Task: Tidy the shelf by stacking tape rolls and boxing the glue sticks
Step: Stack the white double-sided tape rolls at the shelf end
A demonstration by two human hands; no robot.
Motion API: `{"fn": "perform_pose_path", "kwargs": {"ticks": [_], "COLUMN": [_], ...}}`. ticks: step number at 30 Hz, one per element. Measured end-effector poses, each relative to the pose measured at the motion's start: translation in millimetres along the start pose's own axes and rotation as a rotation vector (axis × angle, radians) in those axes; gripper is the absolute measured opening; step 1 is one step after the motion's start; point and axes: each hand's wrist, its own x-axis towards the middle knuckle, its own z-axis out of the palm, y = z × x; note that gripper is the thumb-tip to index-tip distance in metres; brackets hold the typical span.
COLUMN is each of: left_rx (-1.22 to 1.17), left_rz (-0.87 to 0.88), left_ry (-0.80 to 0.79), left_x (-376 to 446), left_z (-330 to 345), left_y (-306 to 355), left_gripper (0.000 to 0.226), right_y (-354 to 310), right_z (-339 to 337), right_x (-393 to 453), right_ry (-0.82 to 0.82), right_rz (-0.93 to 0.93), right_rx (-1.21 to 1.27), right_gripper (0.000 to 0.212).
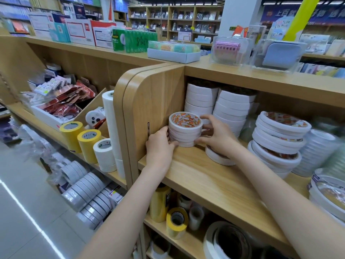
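Observation:
A short stack of thin white tape rolls [185,128] with an orange-printed top stands on the wooden shelf [205,182], close to the left side panel. My left hand [160,146] grips its left side with curled fingers. From the right, my right hand [217,136] holds the same stack, thumb at the base and fingers behind. A single white roll [218,157] lies flat under my right wrist. Taller white roll stacks [231,111] stand behind. A leaning stack of wider rolls [278,139] sits to the right. No glue sticks show.
The rounded wooden side panel [149,101] closes the shelf on the left. Yellow and white tape rolls [89,144] stand on the neighbouring shelf. More rolls [177,221] fill the shelf below. Clear-wrapped rolls [317,152] sit far right. Boxes line the shelf top [173,53].

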Motion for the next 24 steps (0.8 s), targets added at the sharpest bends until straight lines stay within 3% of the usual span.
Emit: {"fn": "perform_pose_path", "kwargs": {"ticks": [16,20,24], "left_rx": [0.094,0.15,0.12], "left_rz": [0.067,0.135,0.25], "left_ry": [-0.011,0.024,-0.004], "left_x": [-6,-15,-20], "left_z": [-2,-1,-1], "left_y": [-1,-5,-4], "left_gripper": [0.046,0.059,0.071], "right_y": [0,-8,-13], "right_z": [-2,-27,-46], "right_x": [-4,-23,-63], "right_ry": [-0.06,-0.027,0.006], "right_rz": [0.002,0.036,-0.007], "right_rx": [-0.102,-0.094,-0.454], "right_gripper": [0.077,0.056,0.029]}}
